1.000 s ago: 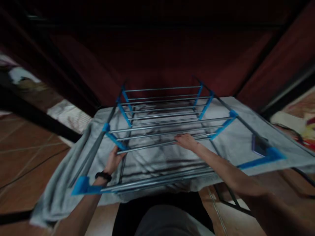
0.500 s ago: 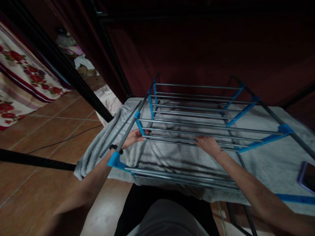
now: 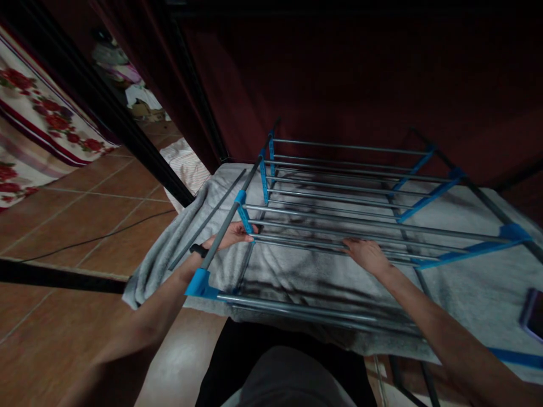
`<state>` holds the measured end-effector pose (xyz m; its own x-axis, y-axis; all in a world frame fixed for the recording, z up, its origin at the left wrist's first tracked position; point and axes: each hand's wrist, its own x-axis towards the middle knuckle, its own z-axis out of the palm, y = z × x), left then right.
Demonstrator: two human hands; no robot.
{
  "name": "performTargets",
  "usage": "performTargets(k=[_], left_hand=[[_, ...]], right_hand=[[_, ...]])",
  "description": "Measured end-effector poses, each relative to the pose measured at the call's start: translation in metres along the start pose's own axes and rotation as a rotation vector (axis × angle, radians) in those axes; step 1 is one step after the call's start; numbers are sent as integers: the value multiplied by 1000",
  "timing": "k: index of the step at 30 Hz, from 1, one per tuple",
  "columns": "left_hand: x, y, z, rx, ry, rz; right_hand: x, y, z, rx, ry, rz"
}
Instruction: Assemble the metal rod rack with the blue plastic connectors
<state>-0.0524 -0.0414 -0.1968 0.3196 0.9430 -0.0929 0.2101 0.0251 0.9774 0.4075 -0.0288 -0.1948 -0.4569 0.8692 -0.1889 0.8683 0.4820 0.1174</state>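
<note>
A rack of grey metal tubes [image 3: 377,224] with blue plastic brackets lies across a grey blanket. On its left side, my left hand [image 3: 233,233] is closed on a blue bracket [image 3: 245,217], thumb and fingers around its lower end where rods meet it. My right hand [image 3: 365,252] is closed round a rod [image 3: 314,244] near the middle of the same tier; its palm side is hidden. Nearest my body, a corner bracket [image 3: 198,282] carries the front rods [image 3: 297,310]. A loose tube [image 3: 207,217] rests on the blanket left of the rack.
A phone [image 3: 532,314] lies on the blanket [image 3: 475,288] at the right, near another blue bracket [image 3: 515,357]. Dark red panels [image 3: 339,79] stand behind the rack. Black bars [image 3: 106,121] cross the left side above a tiled floor [image 3: 97,226] with a cable.
The view has shifted slightly, and the rack's right end appears farther right. My right hand sits a little farther right in view. Both hands keep their holds.
</note>
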Motion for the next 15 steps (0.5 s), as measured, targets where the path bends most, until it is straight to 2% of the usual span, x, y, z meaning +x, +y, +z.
performTargets(k=[5, 8, 10, 12, 15], left_hand=[[0, -4, 3, -78, 24, -19], [0, -7, 3, -93, 31, -29], [1, -10, 2, -95, 36, -26], [1, -11, 2, -94, 44, -18], [2, -11, 2, -82, 46, -4]], right_hand=[[-2, 4, 2, 23, -3, 28], [-3, -11, 1, 40, 74, -29], [2, -36, -2, 61, 179, -133], [13, -72, -8, 99, 273, -250], [38, -130, -24, 158, 300, -351]])
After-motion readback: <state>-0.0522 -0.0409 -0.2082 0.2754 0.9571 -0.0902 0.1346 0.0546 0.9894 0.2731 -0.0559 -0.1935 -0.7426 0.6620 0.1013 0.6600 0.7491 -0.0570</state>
